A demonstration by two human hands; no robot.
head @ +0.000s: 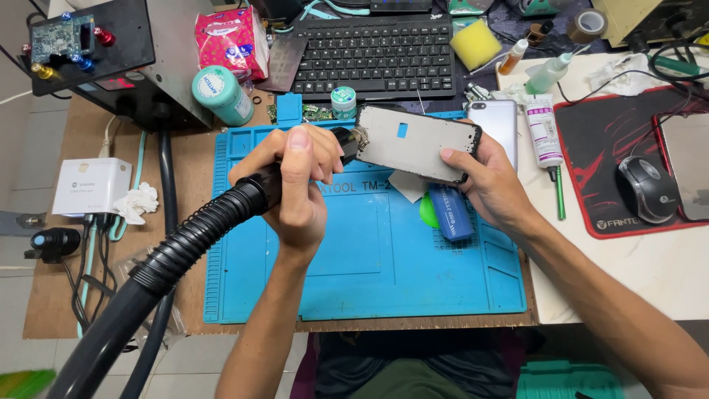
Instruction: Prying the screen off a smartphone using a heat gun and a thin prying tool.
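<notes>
Both hands are closed on something. Left hand (299, 185) wraps its grip tight around the black handle of a hot-air tool (251, 196), fingers curled shut and thumb on top; the tool's metal nozzle (358, 139) points at the left end of the phone frame. Right hand (491, 181) pinches one grey phone frame (413, 144) by its right end, thumb on the face, fingers folded beneath, holding it tilted above the blue repair mat (369, 258) on the table (650, 266). One ribbed black hose (155, 270) runs from the handle down toward the lower left.

Counted around them: one black keyboard (373, 52), one computer mouse (644, 188) on one red-edged black pad (613, 148), one silver phone (493, 122) just behind the frame, one yellow sponge (475, 43), one white tube (543, 133), one teal canister (221, 94), one small round tin (343, 102), one pink tissue pack (230, 41), one white charger box (90, 186), one blue block (450, 213) on the mat under the frame.
</notes>
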